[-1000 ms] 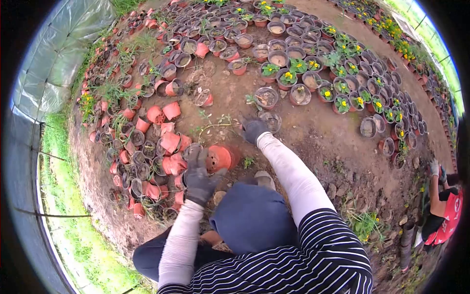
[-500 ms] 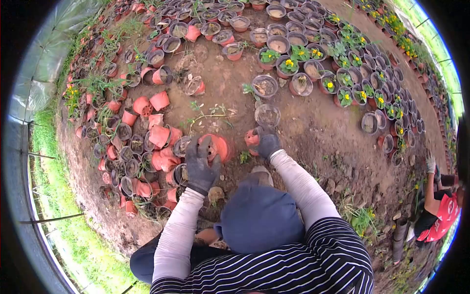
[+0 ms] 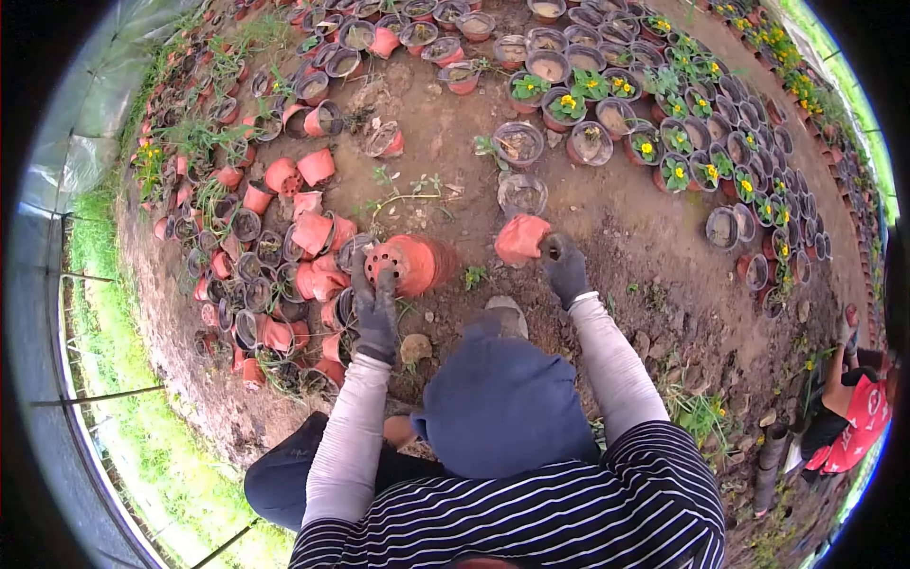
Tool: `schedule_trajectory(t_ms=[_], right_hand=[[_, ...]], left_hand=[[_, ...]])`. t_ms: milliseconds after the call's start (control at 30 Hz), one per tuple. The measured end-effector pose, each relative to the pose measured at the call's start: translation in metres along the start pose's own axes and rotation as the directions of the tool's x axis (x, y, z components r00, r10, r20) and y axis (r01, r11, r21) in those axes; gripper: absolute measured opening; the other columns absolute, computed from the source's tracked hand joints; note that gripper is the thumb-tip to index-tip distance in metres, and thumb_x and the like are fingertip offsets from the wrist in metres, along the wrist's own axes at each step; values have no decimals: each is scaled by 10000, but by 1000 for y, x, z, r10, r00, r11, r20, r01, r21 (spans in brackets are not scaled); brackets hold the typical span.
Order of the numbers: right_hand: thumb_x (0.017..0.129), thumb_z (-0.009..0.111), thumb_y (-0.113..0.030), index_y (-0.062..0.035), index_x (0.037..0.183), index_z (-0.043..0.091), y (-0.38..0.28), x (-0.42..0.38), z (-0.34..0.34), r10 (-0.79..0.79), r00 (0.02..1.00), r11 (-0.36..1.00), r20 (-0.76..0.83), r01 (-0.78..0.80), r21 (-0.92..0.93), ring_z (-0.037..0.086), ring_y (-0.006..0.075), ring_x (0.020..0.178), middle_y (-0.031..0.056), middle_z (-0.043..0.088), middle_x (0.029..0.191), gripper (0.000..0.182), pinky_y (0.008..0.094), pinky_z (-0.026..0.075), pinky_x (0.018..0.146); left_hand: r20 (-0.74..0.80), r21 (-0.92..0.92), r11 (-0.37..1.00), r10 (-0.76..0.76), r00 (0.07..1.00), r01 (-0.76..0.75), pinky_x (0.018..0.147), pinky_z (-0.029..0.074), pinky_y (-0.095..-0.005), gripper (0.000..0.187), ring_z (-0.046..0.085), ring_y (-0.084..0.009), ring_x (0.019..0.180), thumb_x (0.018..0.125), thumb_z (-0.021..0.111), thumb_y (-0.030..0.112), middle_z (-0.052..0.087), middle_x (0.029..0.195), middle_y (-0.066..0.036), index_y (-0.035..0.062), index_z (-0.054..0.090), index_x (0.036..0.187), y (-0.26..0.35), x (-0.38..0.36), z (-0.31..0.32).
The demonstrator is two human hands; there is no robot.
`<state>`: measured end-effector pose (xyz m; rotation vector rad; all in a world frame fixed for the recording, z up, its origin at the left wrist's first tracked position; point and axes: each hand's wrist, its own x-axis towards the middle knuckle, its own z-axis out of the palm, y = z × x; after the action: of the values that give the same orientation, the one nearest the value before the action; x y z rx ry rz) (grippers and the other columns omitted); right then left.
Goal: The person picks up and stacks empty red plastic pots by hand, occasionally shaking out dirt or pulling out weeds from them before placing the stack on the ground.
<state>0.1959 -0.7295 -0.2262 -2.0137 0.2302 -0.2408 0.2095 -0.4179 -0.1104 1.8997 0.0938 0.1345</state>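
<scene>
My left hand, in a dark glove, has its fingers spread against the near left side of a stack of red pots, whose holed base faces left. My right hand, also gloved, pinches the right edge of a crumpled red pot. That pot is just above the soil, right of the stack. Beyond it on the ground sits a black-rimmed pot.
Tumbled red and black pots lie at the left. Rows of pots with yellow-flowered plants stand at the right. A co-worker in a red top is at the far right. A stone lies near my left wrist.
My right hand has moved right, and the red pot it holds now shows its side instead of its holed base. My left hand has shifted slightly left along the stack.
</scene>
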Motion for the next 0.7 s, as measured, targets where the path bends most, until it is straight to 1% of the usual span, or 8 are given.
schedule_trajectory(t_ms=[33,133,233,367,467,533,600,700], right_hand=[[715,621,-76,-65,881,553,-10,5,2,45,999,996,9,-45,76,590,320,755,126,594,814,180,377,476,670],[693,619,-47,-59,897,552,-111,28,-8,-256,960,966,116,249,77,582,302,790,113,583,837,215,362,471,707],[675,628,-85,-57,913,557,-171,45,16,-497,819,867,288,452,211,570,316,861,132,585,896,250,376,454,773],[681,640,-156,-63,964,557,-214,46,47,-646,636,742,422,654,148,565,337,881,158,587,926,310,410,445,782],[692,646,-181,-68,1067,534,-215,45,64,-590,698,807,407,504,306,559,350,895,173,582,969,407,422,439,792],[685,664,-208,-69,1139,494,-198,43,81,-613,682,789,399,555,263,555,356,909,181,575,991,504,421,436,805],[671,683,-232,-69,1188,463,-194,38,86,-609,678,792,411,547,272,547,359,933,185,566,1022,585,422,430,822],[638,713,-260,-68,1225,431,-199,34,85,-595,688,804,416,508,310,527,361,987,184,544,1081,679,428,412,861]], left_hand=[[-39,-6,999,-43,998,43,1017,276,-340,527,348,-253,1221,922,461,240,358,1327,-160,-29,269,1332,-1,-1,0],[13,-306,933,-196,980,191,997,311,-334,495,369,-227,1204,927,447,240,375,1318,-127,13,285,1336,-21,-4,-12],[123,-576,756,-296,947,311,976,346,-329,467,391,-200,1188,932,433,241,392,1309,-95,56,301,1340,-32,3,-17],[70,-487,867,-85,994,109,969,369,-351,507,425,-207,1162,928,400,345,401,1305,-93,64,299,1338,-39,5,-17],[201,-781,527,-296,934,335,975,374,-379,552,429,-245,1168,915,390,400,402,1304,-113,53,296,1333,-16,9,-23],[288,-847,345,-344,894,406,970,374,-367,510,457,-231,1138,928,389,387,459,1259,-116,8,385,1269,5,11,-24],[183,-544,783,-240,953,301,943,393,-371,489,482,-248,1107,902,447,360,485,1228,-120,10,413,1242,-82,15,-39],[202,-42,997,-59,978,69,938,402,-369,450,471,-257,1121,879,488,260,469,1247,-126,46,396,1264,-86,14,-44]])
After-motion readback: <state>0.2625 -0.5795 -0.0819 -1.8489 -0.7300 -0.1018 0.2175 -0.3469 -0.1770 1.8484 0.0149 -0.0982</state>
